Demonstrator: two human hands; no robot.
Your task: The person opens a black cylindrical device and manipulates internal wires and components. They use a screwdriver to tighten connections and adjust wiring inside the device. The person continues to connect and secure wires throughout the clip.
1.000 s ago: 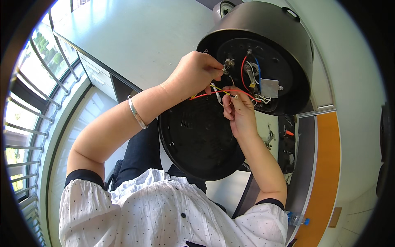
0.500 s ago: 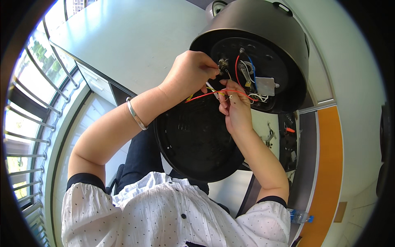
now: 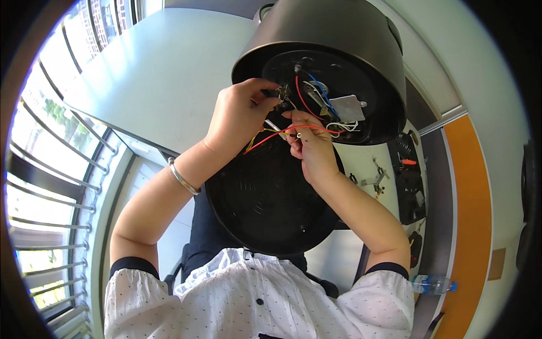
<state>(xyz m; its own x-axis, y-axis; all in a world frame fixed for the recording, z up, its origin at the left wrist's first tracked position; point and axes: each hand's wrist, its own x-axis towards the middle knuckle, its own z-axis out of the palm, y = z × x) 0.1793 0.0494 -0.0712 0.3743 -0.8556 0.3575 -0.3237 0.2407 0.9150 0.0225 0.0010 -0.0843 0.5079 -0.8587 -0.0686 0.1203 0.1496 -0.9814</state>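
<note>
A dark grey cooker-like appliance [image 3: 322, 28] lies tipped on its side, its wired black underside [image 3: 271, 65] facing me. My left hand [image 3: 240, 116] has thumb and forefinger around a small metal fitting [image 3: 284, 91] at the left of that underside. Just below, my right hand [image 3: 313, 144] pinches a thin light-coloured wire, while a red wire [image 3: 271, 135] crosses its fingers. A ring-shaped wire end [image 3: 298, 135] shows against these fingers. Yellow wires and a white sleeve pass between both hands. Beneath them, a round black base cover [image 3: 271, 198] rests by my lap.
A pale tabletop [image 3: 164, 68] carries the appliance. Inside it are a blue wire [image 3: 319, 83] and a silvery plate [image 3: 347, 107]. To the right lie metal parts [image 3: 375, 178] and a black tool case [image 3: 407, 192]. A plastic bottle [image 3: 432, 284] sits lower right.
My view has shifted, so the appliance and hands appear further left. The left thumb and forefinger have spread slightly around the metal fitting; the right hand keeps its pinch.
</note>
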